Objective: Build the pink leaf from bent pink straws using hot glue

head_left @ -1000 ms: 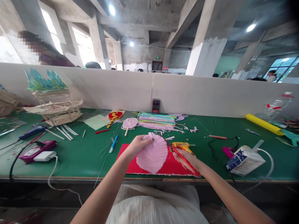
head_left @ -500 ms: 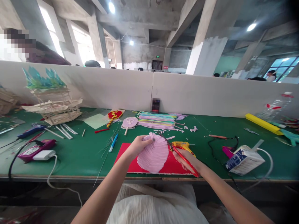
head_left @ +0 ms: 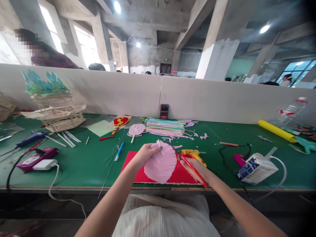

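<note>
A pink leaf-shaped piece [head_left: 160,166], built from slanting rows of fuzzy strips, is held over a red board [head_left: 130,161]. My left hand [head_left: 149,153] pinches its upper left edge, thumb on top. In my right hand [head_left: 195,169] are red-handled scissors [head_left: 196,171], their dark blades lying along the piece's upper right edge. Whether the blades touch the strips I cannot tell. Just behind the right hand a yellow glue gun [head_left: 194,153] rests on the board.
Pink, yellow and blue strips [head_left: 165,126] lie at the back, beside a round pink fan shape [head_left: 136,129]. Left are a blue pen [head_left: 119,151], thin wires and a purple power strip [head_left: 37,160]. Right stands a carton [head_left: 258,169] with a cable. A white partition [head_left: 209,98] closes the back.
The scissors and my right hand have shifted slightly left, closer along the piece's edge. My left hand keeps its pinch. Behind the partition, a person has moved a little to the right.
</note>
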`<state>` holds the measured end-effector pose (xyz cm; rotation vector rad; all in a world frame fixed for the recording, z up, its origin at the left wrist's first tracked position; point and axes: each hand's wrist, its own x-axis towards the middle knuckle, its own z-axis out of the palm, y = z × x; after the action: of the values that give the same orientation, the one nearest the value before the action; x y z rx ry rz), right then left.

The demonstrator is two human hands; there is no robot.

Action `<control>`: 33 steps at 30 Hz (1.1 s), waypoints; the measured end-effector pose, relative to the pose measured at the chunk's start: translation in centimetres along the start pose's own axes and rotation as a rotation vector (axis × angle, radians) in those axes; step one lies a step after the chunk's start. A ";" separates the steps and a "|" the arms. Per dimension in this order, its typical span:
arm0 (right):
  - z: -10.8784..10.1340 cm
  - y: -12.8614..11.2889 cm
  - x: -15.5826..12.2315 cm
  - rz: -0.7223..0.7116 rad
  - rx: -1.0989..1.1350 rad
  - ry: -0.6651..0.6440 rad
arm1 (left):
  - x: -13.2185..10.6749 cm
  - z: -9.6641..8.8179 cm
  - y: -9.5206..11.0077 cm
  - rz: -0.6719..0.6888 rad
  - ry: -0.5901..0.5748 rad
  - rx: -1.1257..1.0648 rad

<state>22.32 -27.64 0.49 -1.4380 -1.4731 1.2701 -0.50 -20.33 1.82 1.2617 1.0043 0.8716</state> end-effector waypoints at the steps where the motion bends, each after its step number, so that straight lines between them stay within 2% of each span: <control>1: 0.0 0.2 0.1 -0.021 -0.037 0.032 | 0.0 0.0 0.0 -0.008 0.005 -0.001; 5: -0.5 1.2 0.9 -0.085 -0.212 0.087 | -0.2 0.2 0.3 -0.024 0.009 -0.065; 8: -1.9 1.5 1.5 -0.140 -0.376 0.143 | -0.1 0.1 0.3 -0.055 0.021 -0.181; 13: -6.2 0.6 3.4 -0.159 -0.633 0.210 | 0.6 -0.4 -0.9 -0.159 0.116 -0.315; 16: -8.9 0.4 5.8 -0.089 -0.855 0.320 | 1.1 -0.8 -2.1 -0.232 0.139 -0.337; 19: -10.8 1.1 8.5 -0.016 -1.002 0.357 | 1.6 -0.9 -3.7 -0.255 0.144 -0.264; 23: -12.0 2.8 11.1 0.029 -1.036 0.332 | 2.5 -1.0 -6.0 -0.163 0.152 -0.054; 26: -12.2 3.9 11.9 0.031 -1.067 0.292 | 3.3 -1.2 -7.1 -0.066 0.215 0.099; 30: -12.2 4.7 12.4 0.027 -1.135 0.228 | 3.5 -1.3 -7.3 0.034 0.318 0.269; 33: -12.3 4.8 12.7 0.038 -1.207 0.166 | 3.0 -1.0 -7.3 0.223 0.410 0.494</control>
<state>33.64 -13.61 -2.62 -2.2002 -2.2096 0.1330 -0.58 -18.09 -5.82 1.6730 1.4871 1.1258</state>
